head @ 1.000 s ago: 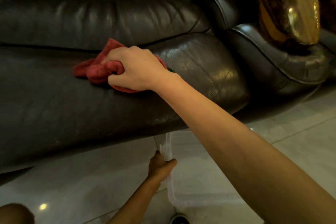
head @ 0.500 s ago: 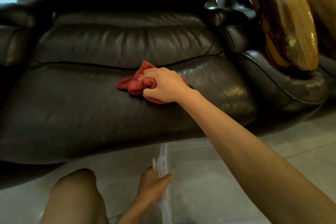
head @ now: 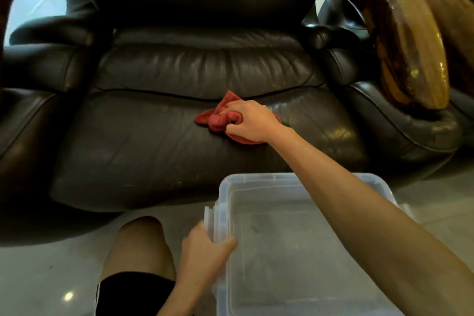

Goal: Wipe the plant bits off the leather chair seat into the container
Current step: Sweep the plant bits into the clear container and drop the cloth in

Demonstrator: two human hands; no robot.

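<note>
A dark leather chair seat point(head: 143, 141) fills the middle of the view. My right hand point(head: 250, 120) is shut on a bunched red cloth point(head: 218, 118) and presses it on the seat, right of centre near the back crease. A small green plant bit point(head: 285, 123) peeks out just right of that wrist. A clear plastic container point(head: 295, 251) sits on the floor below the seat's front edge. My left hand point(head: 205, 251) grips its left rim. My right forearm crosses over the container's right side.
Padded armrests point(head: 48, 59) flank the seat on both sides. A glossy brown and gold object point(head: 413, 41) leans on the right armrest. My bent knee point(head: 139, 244) is left of the container, over pale floor tiles point(head: 38, 277).
The view has pulled back and down, showing the whole chair and most of the container. My right hand stays on the cloth at the same spot on the seat; my left still holds the container's rim.
</note>
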